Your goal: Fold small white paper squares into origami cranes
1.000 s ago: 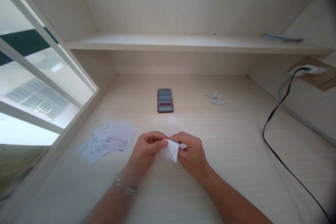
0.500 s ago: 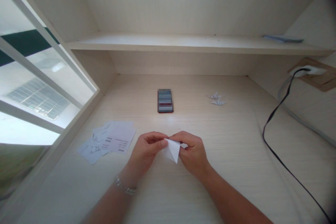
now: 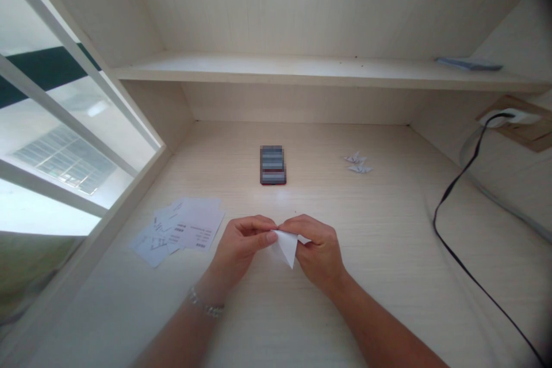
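White paper triangle [image 3: 286,247] sits pinched between the person's two hands, just above the pale wood-grain desk [image 3: 379,305], near the middle of its near half, with its point aimed down toward the person. The left hand [image 3: 239,247] grasps the paper's left edge, its curled fingers closed over the fold. The right hand [image 3: 319,253] grips the right side, with its fingers lying across the top, and a small white corner pokes out beyond them. The hands meet at the paper's upper edge and hide part of it, so the exact layers of the fold are hard to make out.

A thin silver chain bracelet [image 3: 206,310] circles the left wrist. Left of the hands lies a loose overlapping pile of printed white and pale lilac paper slips [image 3: 183,229]. Barcode-like marks and lines of print show on them, but no words can be read. Farther away, a dark rectangular phone [image 3: 273,165] lies flat, pixelated beyond reading except for a reddish band. Far right of it, two tiny folded white paper figures [image 3: 357,164] rest close together; their exact shape is too small to tell. A black cable [image 3: 457,230] runs along the right side of the desk from a white wall plug [image 3: 511,118]. A flat bluish item [image 3: 469,64] lies on the cream wooden shelf [image 3: 276,72], and is too blurred to identify.
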The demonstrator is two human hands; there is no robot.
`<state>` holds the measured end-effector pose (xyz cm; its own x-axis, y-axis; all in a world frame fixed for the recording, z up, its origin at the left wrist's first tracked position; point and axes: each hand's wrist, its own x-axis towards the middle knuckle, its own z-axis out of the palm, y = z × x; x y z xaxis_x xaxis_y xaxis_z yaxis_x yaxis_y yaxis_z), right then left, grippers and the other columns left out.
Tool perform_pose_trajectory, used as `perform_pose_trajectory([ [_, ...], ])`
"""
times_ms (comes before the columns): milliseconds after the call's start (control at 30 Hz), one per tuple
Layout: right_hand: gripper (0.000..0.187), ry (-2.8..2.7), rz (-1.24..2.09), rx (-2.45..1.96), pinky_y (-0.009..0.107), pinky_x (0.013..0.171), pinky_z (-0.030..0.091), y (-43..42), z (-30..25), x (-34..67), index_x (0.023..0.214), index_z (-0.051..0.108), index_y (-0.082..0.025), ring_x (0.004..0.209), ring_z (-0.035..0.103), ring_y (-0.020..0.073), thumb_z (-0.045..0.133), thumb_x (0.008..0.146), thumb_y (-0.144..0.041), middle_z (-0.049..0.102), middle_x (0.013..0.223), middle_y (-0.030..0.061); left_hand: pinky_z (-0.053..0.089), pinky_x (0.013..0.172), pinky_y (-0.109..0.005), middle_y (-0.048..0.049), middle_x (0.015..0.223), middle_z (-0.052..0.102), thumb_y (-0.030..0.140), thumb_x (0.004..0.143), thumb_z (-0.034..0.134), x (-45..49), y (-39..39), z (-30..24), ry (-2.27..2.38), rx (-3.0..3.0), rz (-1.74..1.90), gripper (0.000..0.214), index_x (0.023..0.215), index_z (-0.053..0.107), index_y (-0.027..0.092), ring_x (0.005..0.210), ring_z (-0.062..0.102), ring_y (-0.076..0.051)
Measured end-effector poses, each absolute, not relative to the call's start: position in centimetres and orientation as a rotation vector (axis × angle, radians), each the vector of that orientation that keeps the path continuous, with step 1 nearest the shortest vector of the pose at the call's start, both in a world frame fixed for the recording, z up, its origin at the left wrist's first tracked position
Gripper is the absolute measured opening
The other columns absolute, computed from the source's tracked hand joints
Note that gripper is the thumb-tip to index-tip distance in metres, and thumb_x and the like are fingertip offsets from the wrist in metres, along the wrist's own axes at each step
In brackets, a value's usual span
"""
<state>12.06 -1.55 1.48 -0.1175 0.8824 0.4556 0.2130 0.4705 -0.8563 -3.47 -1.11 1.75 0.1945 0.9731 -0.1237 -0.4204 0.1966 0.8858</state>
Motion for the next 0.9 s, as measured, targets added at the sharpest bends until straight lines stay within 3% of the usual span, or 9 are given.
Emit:
perform_pose_trajectory([
  [900,0.021,-1.625,0.747,-0.957,0.028,0.065,0.051,-1.51,1.7,12.14,0.086,0.071,-0.026,0.072,0.062,0.0159,0.062,0.073,-0.012,0.068,0.077,0.0027,0.043,0.068,-0.027,-0.0068,0.078,0.065,0.016,0.063,0.072,-3.89,-1.04,1.74,0.816,0.934,1.127,0.01,0.073,0.072,0.015,0.074,0.057,-0.016],
])
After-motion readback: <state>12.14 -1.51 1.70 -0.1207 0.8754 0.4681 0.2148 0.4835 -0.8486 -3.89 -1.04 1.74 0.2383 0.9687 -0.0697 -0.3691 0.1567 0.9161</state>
